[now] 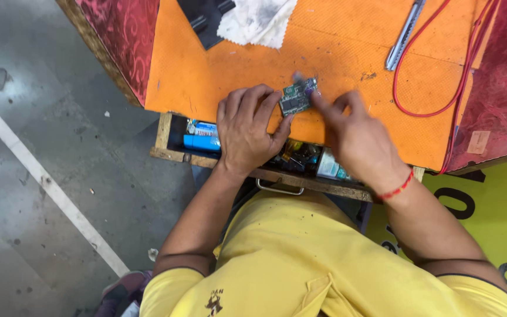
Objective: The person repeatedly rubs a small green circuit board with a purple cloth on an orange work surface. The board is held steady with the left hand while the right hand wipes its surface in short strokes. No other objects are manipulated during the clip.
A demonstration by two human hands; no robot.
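Fingers of my left hand (249,130) curl narrowly around the near edge of a small green circuit board (296,98), the fingertips pinching its lower left side while the thumb presses from below, so the board is held flat against the orange mat (335,41). My right hand (356,138) comes in from the other side with its fingers drawn close together, the forefinger stretched to the board's upper right corner; that fingertip is blurred, and I cannot tell whether it grips a small tool or only touches the board. The board sits near the front edge of the mat, about midway along it, between my two hands. Just below the mat's edge an open wooden drawer (165,144) shows beneath my wrists, with blue batteries (202,138) at its left end and a jumble of small dark and coloured parts under my palms. A red thread bracelet (395,189) circles my right wrist. Farther out on the mat, a red wire (441,70) loops on the right, a grey metal tool (403,35) lies slantwise near it, and a white cloth (256,20) rests at the far edge beside a black object (200,20). A dark red patterned cloth (121,35) covers the table on either side of the mat.
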